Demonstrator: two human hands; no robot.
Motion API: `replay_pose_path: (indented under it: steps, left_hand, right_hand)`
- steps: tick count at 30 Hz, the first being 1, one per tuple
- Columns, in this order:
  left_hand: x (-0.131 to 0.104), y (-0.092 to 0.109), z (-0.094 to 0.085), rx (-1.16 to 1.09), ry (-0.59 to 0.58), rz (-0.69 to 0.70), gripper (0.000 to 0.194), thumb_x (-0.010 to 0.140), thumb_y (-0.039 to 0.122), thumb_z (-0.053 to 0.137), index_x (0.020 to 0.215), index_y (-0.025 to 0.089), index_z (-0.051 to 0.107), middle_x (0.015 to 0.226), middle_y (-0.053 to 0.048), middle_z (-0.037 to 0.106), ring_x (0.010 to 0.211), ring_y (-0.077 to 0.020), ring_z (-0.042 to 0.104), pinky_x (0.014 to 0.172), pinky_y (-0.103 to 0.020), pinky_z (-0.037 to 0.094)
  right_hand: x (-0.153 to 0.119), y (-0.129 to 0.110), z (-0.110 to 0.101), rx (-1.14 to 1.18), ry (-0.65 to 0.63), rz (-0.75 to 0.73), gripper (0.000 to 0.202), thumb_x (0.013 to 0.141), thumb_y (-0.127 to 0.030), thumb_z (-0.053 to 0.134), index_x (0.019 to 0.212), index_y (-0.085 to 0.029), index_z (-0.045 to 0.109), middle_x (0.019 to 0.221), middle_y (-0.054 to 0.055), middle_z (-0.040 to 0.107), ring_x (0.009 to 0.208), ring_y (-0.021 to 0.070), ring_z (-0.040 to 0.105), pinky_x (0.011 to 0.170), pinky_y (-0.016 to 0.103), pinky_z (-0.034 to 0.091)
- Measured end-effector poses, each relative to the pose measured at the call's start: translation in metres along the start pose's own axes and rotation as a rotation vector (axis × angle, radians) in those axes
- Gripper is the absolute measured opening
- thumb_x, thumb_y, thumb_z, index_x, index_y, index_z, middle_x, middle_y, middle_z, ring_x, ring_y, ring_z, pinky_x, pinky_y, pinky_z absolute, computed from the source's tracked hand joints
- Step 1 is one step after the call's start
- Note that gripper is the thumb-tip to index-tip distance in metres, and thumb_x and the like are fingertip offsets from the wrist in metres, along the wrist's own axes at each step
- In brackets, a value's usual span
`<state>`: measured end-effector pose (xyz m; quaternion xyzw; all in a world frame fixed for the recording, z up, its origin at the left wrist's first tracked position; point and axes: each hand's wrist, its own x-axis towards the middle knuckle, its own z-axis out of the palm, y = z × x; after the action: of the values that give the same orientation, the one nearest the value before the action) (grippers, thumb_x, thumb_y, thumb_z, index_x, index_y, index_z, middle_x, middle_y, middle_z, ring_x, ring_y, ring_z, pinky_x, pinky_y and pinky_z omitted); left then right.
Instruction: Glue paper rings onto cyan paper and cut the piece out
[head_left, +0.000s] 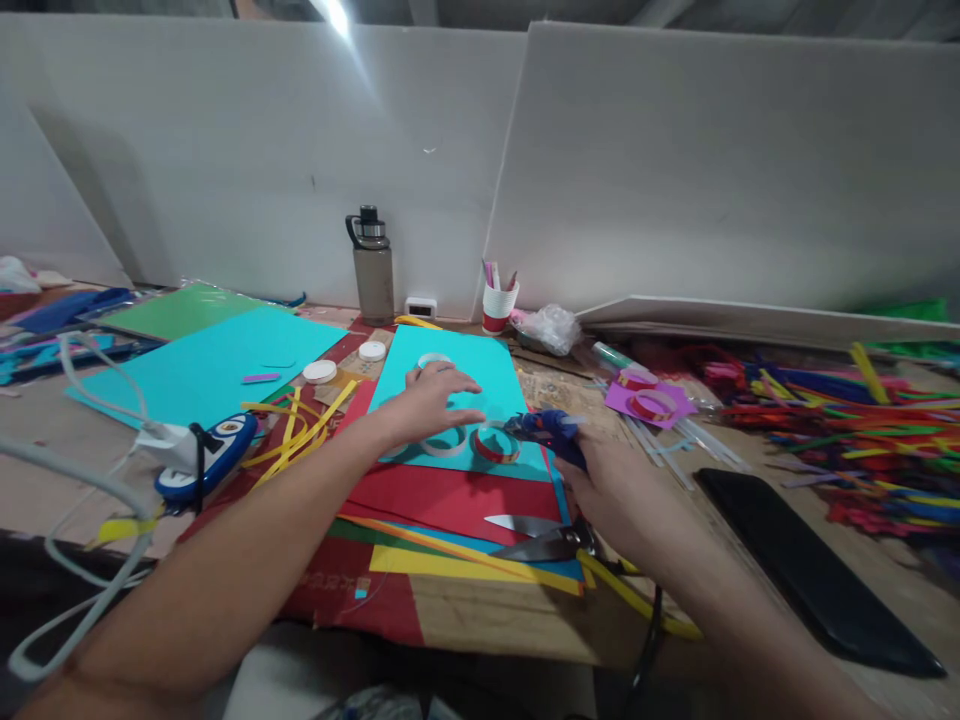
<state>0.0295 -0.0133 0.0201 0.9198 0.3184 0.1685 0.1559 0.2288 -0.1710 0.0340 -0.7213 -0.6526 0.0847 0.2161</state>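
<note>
In the head view, the left hand (431,402) was spread wide above a cyan sheet (480,372), thumb and fingers apart, over white rings (445,455); whether it touched one I could not tell. The right hand (589,465) was closed around a blue glue gun (556,430), its nozzle pointing left, just beside a red ring (496,454). The red ring lay on the cyan sheet near its right edge, to the right of the white rings.

Under the cyan sheet lay a red sheet (435,500), with a yellow sheet (450,566) showing nearer the person. Scissors (544,545) lay across these layers, blades to the left, below the glue gun.

Yellow strips (307,440) lay left of the cyan sheet, with two white caps (320,372) behind them. A bottle (373,282) and a cup (499,306) of pens stood upright at the back. To the right were a purple card (681,400) bearing red rings, a black phone (814,570) and a blurred heap of coloured strips (885,450).
</note>
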Motion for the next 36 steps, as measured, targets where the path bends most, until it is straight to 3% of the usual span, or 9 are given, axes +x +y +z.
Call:
replay_pose_path:
  steps: [4,8,14,17,25,32,36]
  left_hand:
    - [-0.003,-0.013,-0.019,-0.049,0.137,-0.071,0.035,0.087,0.043,0.057,0.113,0.022,0.067,0.124,-0.005,0.063,0.121,-0.023,0.05,0.103,-0.036,0.038]
    - [-0.006,-0.029,-0.033,-0.048,0.225,-0.233,0.038,0.087,0.047,0.054,0.112,0.021,0.068,0.119,-0.005,0.067,0.111,-0.0238,0.058,0.096,-0.035,0.044]
    - [-0.008,-0.066,-0.034,-0.072,0.3,-0.373,0.033,0.086,0.039,0.055,0.108,0.019,0.069,0.114,-0.007,0.069,0.107,-0.0245,0.062,0.094,-0.037,0.047]
    - [-0.009,-0.074,-0.032,-0.104,0.291,-0.389,0.033,0.086,0.037,0.054,0.11,0.019,0.068,0.114,-0.007,0.069,0.104,-0.0229,0.063,0.09,-0.036,0.049]
    - [-0.008,-0.061,-0.029,0.035,0.145,-0.242,0.029,0.085,0.029,0.052,0.108,0.022,0.068,0.122,-0.005,0.064,0.114,-0.023,0.056,0.099,-0.037,0.044]
    - [0.002,-0.071,-0.033,0.104,0.115,-0.164,0.031,0.086,0.03,0.052,0.112,0.022,0.066,0.124,-0.006,0.061,0.117,-0.0223,0.053,0.102,-0.037,0.042]
    - [0.014,-0.074,-0.031,0.16,0.02,-0.062,0.031,0.082,0.027,0.058,0.111,0.02,0.067,0.128,-0.008,0.058,0.117,-0.0228,0.054,0.102,-0.036,0.042]
  right_hand:
    - [-0.002,-0.002,-0.003,0.096,-0.016,0.02,0.026,0.089,-0.028,0.049,0.109,-0.022,0.063,0.1,0.01,0.069,0.091,0.025,0.063,0.075,0.033,0.044]
    - [-0.003,-0.002,-0.002,0.14,0.005,0.013,0.027,0.089,-0.029,0.048,0.112,-0.022,0.062,0.104,0.01,0.069,0.094,0.0247,0.064,0.076,0.032,0.045]
    - [-0.003,0.004,0.0,0.154,-0.022,0.035,0.027,0.09,-0.032,0.045,0.107,-0.019,0.061,0.102,0.01,0.069,0.094,0.0253,0.064,0.076,0.032,0.045]
    - [-0.002,0.008,0.002,0.154,-0.004,0.003,0.025,0.089,-0.032,0.046,0.103,-0.019,0.061,0.098,0.01,0.069,0.093,0.0257,0.063,0.075,0.032,0.045]
    - [-0.001,0.016,0.008,0.221,0.02,-0.017,0.025,0.088,-0.034,0.048,0.103,-0.02,0.062,0.096,0.008,0.07,0.09,0.026,0.064,0.074,0.033,0.047]
    - [0.001,0.021,0.013,0.277,-0.029,0.03,0.027,0.086,-0.036,0.049,0.102,-0.018,0.062,0.099,0.01,0.07,0.092,0.0278,0.064,0.076,0.036,0.048]
    - [0.001,0.024,0.013,0.304,-0.057,0.039,0.028,0.088,-0.035,0.048,0.105,-0.018,0.062,0.104,0.01,0.07,0.096,0.028,0.063,0.08,0.038,0.048]
